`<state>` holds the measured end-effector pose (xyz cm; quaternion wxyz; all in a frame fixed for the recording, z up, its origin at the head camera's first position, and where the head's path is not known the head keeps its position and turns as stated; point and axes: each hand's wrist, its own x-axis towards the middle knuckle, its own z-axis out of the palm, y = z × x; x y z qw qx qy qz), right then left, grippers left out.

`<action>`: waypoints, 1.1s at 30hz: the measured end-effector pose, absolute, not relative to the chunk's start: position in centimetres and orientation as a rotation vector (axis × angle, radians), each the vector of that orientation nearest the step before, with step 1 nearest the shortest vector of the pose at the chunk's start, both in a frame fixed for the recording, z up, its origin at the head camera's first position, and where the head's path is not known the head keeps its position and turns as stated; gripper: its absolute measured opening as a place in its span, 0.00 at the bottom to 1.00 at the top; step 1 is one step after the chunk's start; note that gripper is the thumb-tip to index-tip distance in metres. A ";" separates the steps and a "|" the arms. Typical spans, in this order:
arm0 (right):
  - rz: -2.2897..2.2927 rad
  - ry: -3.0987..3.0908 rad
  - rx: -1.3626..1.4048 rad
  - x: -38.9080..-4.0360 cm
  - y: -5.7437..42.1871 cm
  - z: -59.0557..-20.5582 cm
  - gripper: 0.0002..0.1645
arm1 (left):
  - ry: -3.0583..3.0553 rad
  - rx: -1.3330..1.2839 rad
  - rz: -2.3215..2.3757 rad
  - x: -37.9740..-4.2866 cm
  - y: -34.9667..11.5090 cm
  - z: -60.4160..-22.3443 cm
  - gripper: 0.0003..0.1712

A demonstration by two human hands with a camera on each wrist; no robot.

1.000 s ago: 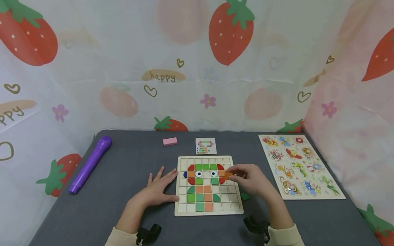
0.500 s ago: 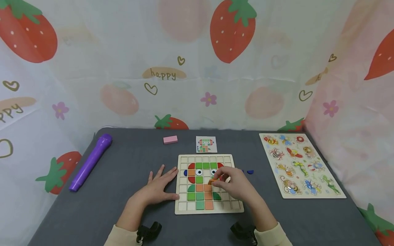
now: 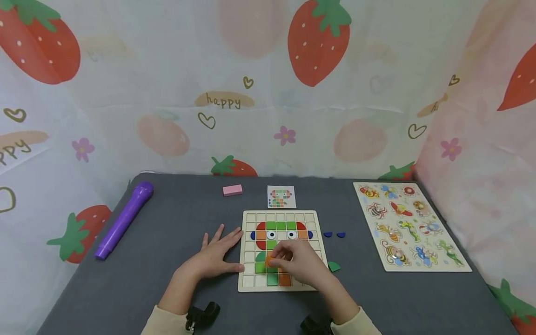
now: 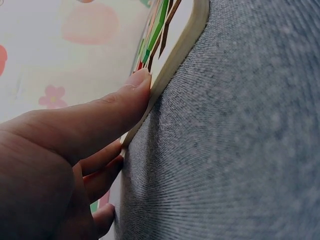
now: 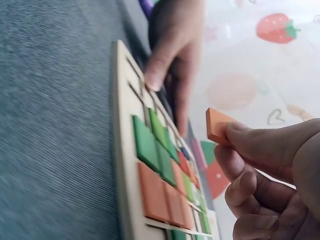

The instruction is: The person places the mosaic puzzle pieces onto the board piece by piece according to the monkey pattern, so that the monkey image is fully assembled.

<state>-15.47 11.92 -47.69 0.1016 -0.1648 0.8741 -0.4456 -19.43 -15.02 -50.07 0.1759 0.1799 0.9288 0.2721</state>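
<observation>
A wooden grid board point(image 3: 248, 281) lies in the middle of the head view, with coloured tiles filling many of its squares. My right hand point(image 3: 300, 261) is over the board's centre and pinches an orange square tile point(image 5: 219, 125) between thumb and fingers. In the right wrist view that tile is held up clear of the board. My left hand point(image 3: 208, 264) rests along the board's left side, fingers spread, its thumb and fingertips touching the edge. Part of the tile pattern is hidden beneath my right hand.
Two blue half-round tiles point(image 3: 341, 235) and a green quarter-round tile point(image 3: 333, 266) lie right of the board. Behind it are a small pattern card point(image 3: 281, 197) and a pink block point(image 3: 232, 190). A purple microphone point(image 3: 124, 220) lies left, an insect picture board point(image 3: 410, 228) right.
My right hand has moved left and nearer from the board's right side to its centre, carrying the orange tile. The blue tiles at the right are uncovered. My left hand stays put.
</observation>
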 end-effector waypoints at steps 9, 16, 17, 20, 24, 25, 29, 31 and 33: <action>-1.197 2.615 -0.576 -15.1 10.0 -48.7 0.04 | 2.627 0.522 0.769 -19.5 -15.0 -50.0 0.57; -1.051 2.708 -0.604 -14.8 9.4 -49.1 0.06 | 2.631 0.516 0.765 -19.5 -15.1 -50.1 0.57; -1.035 2.715 -0.606 -14.8 9.3 -49.1 0.07 | 2.632 0.516 0.764 -19.5 -15.1 -50.1 0.57; -0.972 2.742 -0.625 -14.6 9.0 -49.2 0.07 | 2.633 0.518 0.770 -19.5 -15.1 -50.2 0.57; -0.885 2.784 -0.650 -14.5 8.7 -49.1 0.07 | 2.630 0.522 0.774 -19.5 -15.0 -50.2 0.56; -0.872 2.791 -0.655 -14.5 8.7 -49.1 0.08 | 2.630 0.521 0.776 -19.5 -15.1 -50.2 0.56; -0.882 2.778 -0.664 -14.4 8.6 -49.0 0.08 | 2.625 0.524 0.784 -19.4 -15.1 -50.1 0.56; -0.895 2.768 -0.668 -14.5 8.8 -49.0 0.08 | 2.622 0.522 0.786 -19.4 -15.1 -50.1 0.56; -0.910 2.756 -0.663 -14.7 9.0 -49.0 0.08 | 2.618 0.519 0.786 -19.5 -15.1 -50.2 0.56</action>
